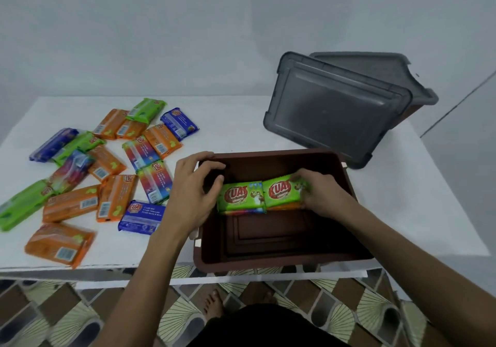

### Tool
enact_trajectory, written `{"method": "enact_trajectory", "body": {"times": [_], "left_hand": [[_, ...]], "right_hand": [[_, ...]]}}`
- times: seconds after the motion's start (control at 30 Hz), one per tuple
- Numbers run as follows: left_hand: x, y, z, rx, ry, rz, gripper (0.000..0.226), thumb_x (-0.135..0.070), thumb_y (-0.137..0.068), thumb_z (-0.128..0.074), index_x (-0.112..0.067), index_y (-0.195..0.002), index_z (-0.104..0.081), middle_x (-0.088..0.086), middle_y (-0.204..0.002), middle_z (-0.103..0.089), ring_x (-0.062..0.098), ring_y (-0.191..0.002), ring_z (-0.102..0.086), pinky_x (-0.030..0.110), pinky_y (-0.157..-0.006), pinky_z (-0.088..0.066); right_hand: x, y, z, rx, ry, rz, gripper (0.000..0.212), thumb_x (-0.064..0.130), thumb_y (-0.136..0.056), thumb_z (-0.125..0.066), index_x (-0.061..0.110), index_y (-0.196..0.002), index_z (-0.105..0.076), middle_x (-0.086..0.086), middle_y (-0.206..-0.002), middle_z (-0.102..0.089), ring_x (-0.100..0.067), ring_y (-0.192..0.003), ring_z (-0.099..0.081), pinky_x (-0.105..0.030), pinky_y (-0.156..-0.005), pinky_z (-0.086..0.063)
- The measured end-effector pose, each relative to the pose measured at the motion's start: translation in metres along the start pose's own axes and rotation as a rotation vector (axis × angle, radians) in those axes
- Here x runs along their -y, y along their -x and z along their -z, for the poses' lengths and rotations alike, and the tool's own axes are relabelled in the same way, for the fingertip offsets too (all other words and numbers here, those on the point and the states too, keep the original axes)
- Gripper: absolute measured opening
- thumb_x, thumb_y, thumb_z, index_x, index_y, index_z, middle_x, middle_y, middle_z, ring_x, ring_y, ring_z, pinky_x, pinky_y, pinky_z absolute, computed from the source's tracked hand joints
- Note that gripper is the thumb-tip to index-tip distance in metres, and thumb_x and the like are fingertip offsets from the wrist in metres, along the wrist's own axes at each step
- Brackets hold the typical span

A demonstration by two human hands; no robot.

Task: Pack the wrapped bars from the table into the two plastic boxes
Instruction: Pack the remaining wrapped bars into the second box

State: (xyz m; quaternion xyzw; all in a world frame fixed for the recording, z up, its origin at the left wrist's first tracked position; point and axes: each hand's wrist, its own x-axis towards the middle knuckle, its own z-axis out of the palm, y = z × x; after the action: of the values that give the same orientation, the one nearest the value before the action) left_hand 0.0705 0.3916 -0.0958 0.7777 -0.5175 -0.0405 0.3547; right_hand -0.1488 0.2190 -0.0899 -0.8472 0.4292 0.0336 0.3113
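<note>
Now, left hand (194,188): fingers closed on the left green bar (240,196) inside the brown box (279,262).
Right hand (320,195): grip clamped on the right green bar (281,191).
Loose bars (112,164): scattered across the bench (236,121), left of the box.
Grey lids (338,107): stacked behind the box.

We see a white flat counter (241,132) strewn with orange, green, blue and rainbow-striped wrapped bars (112,183). Our brown rectangular plastic box (271,262) holds two green wrapped bars with red lettering (261,193). The translucent grey plastic lids (335,110) lie behind; the tiled floor (349,311) shows brown, grey and cream fan patterns.
</note>
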Motion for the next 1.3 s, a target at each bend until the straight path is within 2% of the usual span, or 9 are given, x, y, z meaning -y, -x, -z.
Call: {"method": "enact_trajectory", "body": {"times": [0.27,0.33,0.5,0.57,0.7,0.83,1.0,1.13,1.3], "left_hand": [[0.000,0.002,0.000,0.006,0.061,0.025,0.030,-0.034,-0.092,-0.054,-0.022,-0.117,-0.066,-0.004,-0.135,-0.052,0.012,-0.128,-0.038,0.003,-0.098,-0.019],[0.005,0.006,0.005,-0.002,0.155,0.008,0.028,-0.030,-0.094,-0.056,-0.022,-0.119,-0.065,-0.005,-0.136,-0.052,0.009,-0.129,-0.041,0.009,-0.103,-0.026],[0.059,0.032,0.035,-0.091,0.155,0.060,0.026,-0.028,-0.097,-0.050,-0.019,-0.117,-0.064,-0.003,-0.126,-0.059,0.008,-0.118,-0.051,0.017,-0.097,-0.041],[0.097,0.043,0.054,-0.097,0.030,0.157,0.027,-0.033,-0.095,-0.049,-0.020,-0.114,-0.064,-0.001,-0.117,-0.063,0.016,-0.108,-0.057,0.036,-0.088,-0.050],[0.160,0.050,0.093,-0.044,-0.284,0.353,0.033,-0.045,-0.097,-0.051,-0.021,-0.116,-0.063,0.008,-0.114,-0.067,0.029,-0.102,-0.061,0.045,-0.087,-0.048],[0.194,0.033,0.105,0.157,-0.556,0.393,0.063,-0.072,-0.089,-0.034,-0.023,-0.121,-0.057,0.008,-0.118,-0.066,0.032,-0.112,-0.056,0.047,-0.097,-0.035],[0.188,0.016,0.095,0.266,-0.761,0.337,0.081,-0.084,-0.081,-0.031,-0.017,-0.124,-0.047,0.011,-0.120,-0.064,0.035,-0.117,-0.053,0.054,-0.104,-0.031],[0.183,0.008,0.087,0.303,-0.682,0.351,0.075,-0.073,-0.083,-0.047,-0.016,-0.132,-0.039,0.014,-0.128,-0.060,0.037,-0.122,-0.049,0.052,-0.103,-0.032],[0.191,0.013,0.099,0.173,-0.342,0.371,0.072,-0.074,-0.076,-0.049,-0.027,-0.129,-0.036,0.007,-0.114,-0.066,0.033,-0.108,-0.059,0.047,-0.095,-0.041]], "right_hand": [[0.013,0.007,-0.008,-0.105,0.425,0.050,0.027,0.034,-0.097,-0.046,0.021,-0.119,-0.055,-0.014,-0.106,-0.065,-0.039,-0.094,-0.063,-0.036,-0.068,-0.044],[0.026,0.010,-0.010,-0.204,0.505,0.062,0.031,0.040,-0.095,-0.046,0.020,-0.118,-0.054,-0.012,-0.104,-0.064,-0.036,-0.094,-0.062,-0.037,-0.068,-0.046],[0.095,0.020,-0.032,-0.388,0.170,0.298,0.034,0.032,-0.093,-0.054,0.021,-0.126,-0.056,-0.006,-0.113,-0.061,-0.026,-0.100,-0.060,-0.036,-0.078,-0.050],[0.132,0.028,-0.045,-0.417,0.060,0.458,0.034,0.026,-0.092,-0.058,0.017,-0.124,-0.059,-0.005,-0.113,-0.062,-0.024,-0.099,-0.061,-0.037,-0.084,-0.053],[0.199,0.033,-0.085,-0.282,0.141,0.619,0.040,0.025,-0.095,-0.057,0.018,-0.134,-0.049,-0.009,-0.127,-0.057,-0.026,-0.112,-0.055,-0.038,-0.087,-0.053],[0.240,0.024,-0.142,-0.018,0.240,0.451,0.047,0.029,-0.100,-0.049,0.025,-0.143,-0.030,-0.010,-0.144,-0.037,-0.025,-0.129,-0.037,-0.038,-0.092,-0.052],[0.235,0.006,-0.194,0.099,0.322,0.283,0.052,0.029,-0.098,-0.053,0.025,-0.142,-0.026,-0.013,-0.144,-0.032,-0.025,-0.132,-0.030,-0.036,-0.102,-0.045],[0.227,0.005,-0.199,0.091,0.287,0.290,0.043,0.029,-0.097,-0.055,0.026,-0.135,-0.034,-0.008,-0.140,-0.034,-0.021,-0.128,-0.032,-0.032,-0.097,-0.048],[0.233,0.016,-0.191,-0.056,0.249,0.319,0.039,0.035,-0.096,-0.049,0.028,-0.135,-0.043,-0.010,-0.128,-0.047,-0.021,-0.111,-0.041,-0.029,-0.086,-0.042]]}}
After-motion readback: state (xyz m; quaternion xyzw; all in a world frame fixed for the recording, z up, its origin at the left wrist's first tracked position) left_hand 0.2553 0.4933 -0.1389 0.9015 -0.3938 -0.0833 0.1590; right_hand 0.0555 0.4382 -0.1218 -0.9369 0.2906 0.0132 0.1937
